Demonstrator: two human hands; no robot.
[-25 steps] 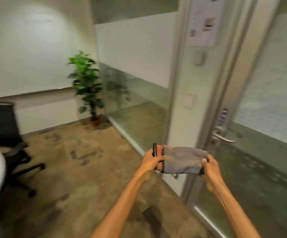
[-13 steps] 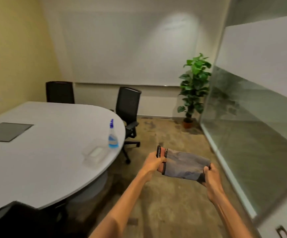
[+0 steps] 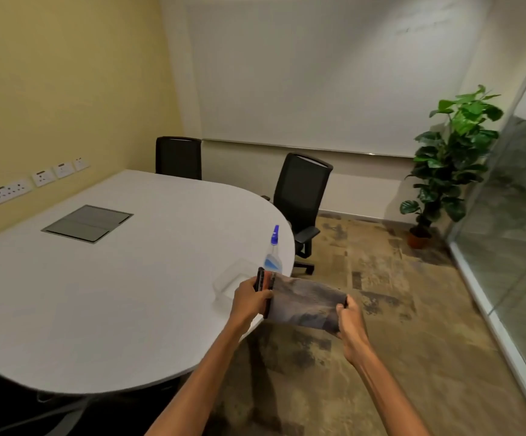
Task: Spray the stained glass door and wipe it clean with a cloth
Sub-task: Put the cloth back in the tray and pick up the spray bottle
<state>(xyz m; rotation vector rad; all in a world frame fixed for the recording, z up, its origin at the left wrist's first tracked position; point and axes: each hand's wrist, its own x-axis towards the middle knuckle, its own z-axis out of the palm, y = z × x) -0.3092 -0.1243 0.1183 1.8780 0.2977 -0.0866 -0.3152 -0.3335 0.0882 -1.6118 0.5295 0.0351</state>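
Cloth [image 3: 305, 305] spans both grips, stretched flat over the table [image 3: 104, 294] edge: left hand [image 3: 249, 299] clenched on its orange-banded end, right hand [image 3: 349, 319] on the other. Spray bottle [image 3: 272, 251] stands just beyond on table. Versus earlier frame, view has swung left; table fills more, door out of frame.

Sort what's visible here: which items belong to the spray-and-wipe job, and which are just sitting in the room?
Job items:
- grey cloth, held by left hand and right hand
- spray bottle, standing at the table edge
- glass wall at right; the door itself isn't in view

Just lying about:
- white table
- clear plastic container
- two black chairs
- potted plant
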